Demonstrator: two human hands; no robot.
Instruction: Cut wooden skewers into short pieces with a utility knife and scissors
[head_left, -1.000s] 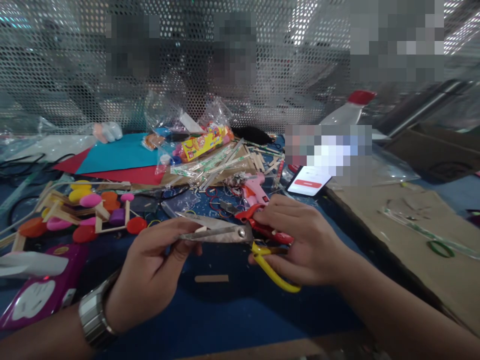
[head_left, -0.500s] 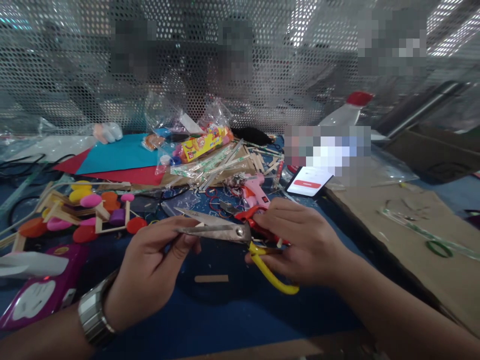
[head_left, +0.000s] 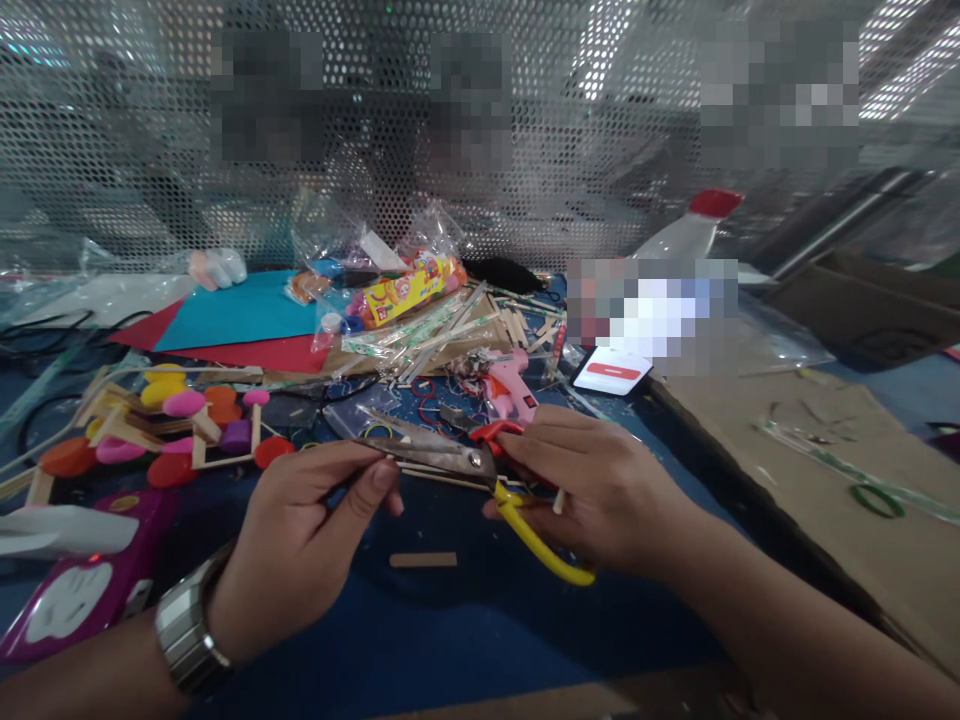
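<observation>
From the head view, the scissors (head_left: 475, 461) lie across the space between both hands, their blades slightly parted and pointing to the person's left. The right hand (head_left: 596, 490) is clenched around the red and yellow handles of the scissors, and a small pale stick end (head_left: 559, 500) pokes out of that grip. The left hand (head_left: 322, 540), with a metal watch (head_left: 191, 625) at its wrist, is at the blade tips, thumb and fingers pinching what appears to be a thin wooden stick (head_left: 450, 480); the stick runs along the blades, which partly cover it. Nearer the person than the scissors, a flat wooden piece (head_left: 423, 560) with one rounded end lies on the blue tabletop (head_left: 450, 640). Just beyond the scissors is a pink glue gun (head_left: 510, 385), and farther beyond, a heap of wrapped sticks (head_left: 435, 335) beside a yellow-labelled packet (head_left: 412, 290). Left of the scissors stands a stick model (head_left: 199, 430) with coloured rounds; right of them, past the arm, lies cardboard (head_left: 795, 480).
</observation>
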